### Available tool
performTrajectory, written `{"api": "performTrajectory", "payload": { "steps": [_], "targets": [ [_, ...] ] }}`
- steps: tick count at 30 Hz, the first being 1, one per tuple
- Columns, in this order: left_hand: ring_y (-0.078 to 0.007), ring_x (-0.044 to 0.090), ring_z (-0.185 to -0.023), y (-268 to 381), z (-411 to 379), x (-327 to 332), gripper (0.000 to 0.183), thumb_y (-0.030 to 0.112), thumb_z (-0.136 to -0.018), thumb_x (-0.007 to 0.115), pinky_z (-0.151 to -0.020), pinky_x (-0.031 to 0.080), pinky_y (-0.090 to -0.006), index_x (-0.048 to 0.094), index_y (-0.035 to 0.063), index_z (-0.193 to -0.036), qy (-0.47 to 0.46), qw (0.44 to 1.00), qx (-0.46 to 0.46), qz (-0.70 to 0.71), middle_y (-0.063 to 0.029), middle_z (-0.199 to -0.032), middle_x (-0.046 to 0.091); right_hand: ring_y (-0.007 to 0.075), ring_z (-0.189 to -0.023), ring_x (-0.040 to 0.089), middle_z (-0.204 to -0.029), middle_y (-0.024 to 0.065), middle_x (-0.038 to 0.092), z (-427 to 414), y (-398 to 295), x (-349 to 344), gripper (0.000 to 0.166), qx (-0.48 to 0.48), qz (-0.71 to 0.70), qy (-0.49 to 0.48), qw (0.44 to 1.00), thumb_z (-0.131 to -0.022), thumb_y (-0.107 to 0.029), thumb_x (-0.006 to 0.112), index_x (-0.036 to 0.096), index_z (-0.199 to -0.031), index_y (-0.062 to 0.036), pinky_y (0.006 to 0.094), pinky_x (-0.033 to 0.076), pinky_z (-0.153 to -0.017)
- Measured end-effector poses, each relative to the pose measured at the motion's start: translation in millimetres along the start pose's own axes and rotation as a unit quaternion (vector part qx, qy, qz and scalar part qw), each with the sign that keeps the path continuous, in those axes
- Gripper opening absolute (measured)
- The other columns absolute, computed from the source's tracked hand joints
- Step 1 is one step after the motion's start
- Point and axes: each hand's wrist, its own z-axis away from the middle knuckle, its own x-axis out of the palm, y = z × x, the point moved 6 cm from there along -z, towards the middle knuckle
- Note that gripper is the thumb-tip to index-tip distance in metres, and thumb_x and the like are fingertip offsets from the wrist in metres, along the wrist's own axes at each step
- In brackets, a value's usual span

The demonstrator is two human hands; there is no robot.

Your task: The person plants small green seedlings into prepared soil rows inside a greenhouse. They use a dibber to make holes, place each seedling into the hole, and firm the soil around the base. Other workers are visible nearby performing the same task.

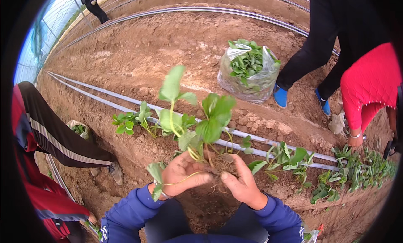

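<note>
My left hand [181,175] holds leafy seedlings [211,129], apparently strawberry plants, by their lower stems. A tangle of bare brown roots [223,165] hangs between my two palms. From the other side, my right hand [244,183] grips these roots between thumb and fingers. One long stem with a leaf [155,172] droops across my left wrist. Some of the upper leaves are blurred. Just beyond my hands, more small plants [126,121] stand or lie along the soil ridge beside two grey drip pipes [252,135].
A clear plastic bag [234,82] full of seedlings stands beyond the pipes. At right, a person in a red sleeve [368,82] bends over a row of plants [362,170]. Another person's leg [66,139] is close on the left, near a smaller bag [78,129].
</note>
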Motion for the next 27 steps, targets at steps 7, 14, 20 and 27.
{"api": "performTrajectory", "payload": {
  "steps": [7,14,20,27],
  "targets": [
    [-0.0095,0.059,-0.070,-6,8,-95,0.023,0.015,-0.083,0.065,-0.061,0.050,-0.0237,0.059,0.0032,-0.102,0.097,0.986,-0.126,0.041,-0.0010,-0.086,0.061,0.0136,-0.100,0.051,-0.107,0.0059,0.055,-49,31,65,0.033,0.014,-0.008,-0.018,1.000,-0.084,-0.006,0.057,0.047,-0.115,-0.0003,0.0259,0.041,-0.086],
    [-0.0065,0.054,-0.060,19,30,-176,0.021,0.016,-0.083,0.065,-0.051,0.042,-0.0197,0.060,0.0061,-0.101,0.175,0.982,-0.048,-0.041,0.0012,-0.079,0.060,0.0227,-0.117,0.045,-0.122,0.0153,0.048,-93,38,152,0.059,-0.075,0.144,-0.085,0.983,-0.074,-0.009,0.062,0.037,-0.128,0.0006,0.0326,0.035,-0.097],
    [-0.0081,0.056,-0.071,33,95,-298,0.019,0.007,-0.081,0.064,-0.055,0.046,-0.0216,0.057,0.0067,-0.098,0.315,0.946,0.073,-0.022,-0.0011,-0.084,0.061,0.0116,-0.065,0.052,-0.079,0.0055,0.056,-96,130,187,0.042,0.110,0.202,-0.193,0.954,-0.078,-0.008,0.058,0.045,-0.117,0.0003,0.0266,0.043,-0.060],
    [-0.0205,0.060,-0.077,-122,247,-407,0.029,0.013,-0.077,0.066,-0.069,0.048,-0.0329,0.056,-0.0008,-0.101,0.383,0.808,-0.176,-0.411,-0.0086,-0.081,0.063,0.0332,-0.088,0.059,-0.099,0.0187,0.054,5,315,240,0.030,0.177,0.526,-0.405,0.727,-0.079,-0.022,0.058,0.051,-0.102,-0.0044,0.0425,0.050,-0.069]
  ]
}}
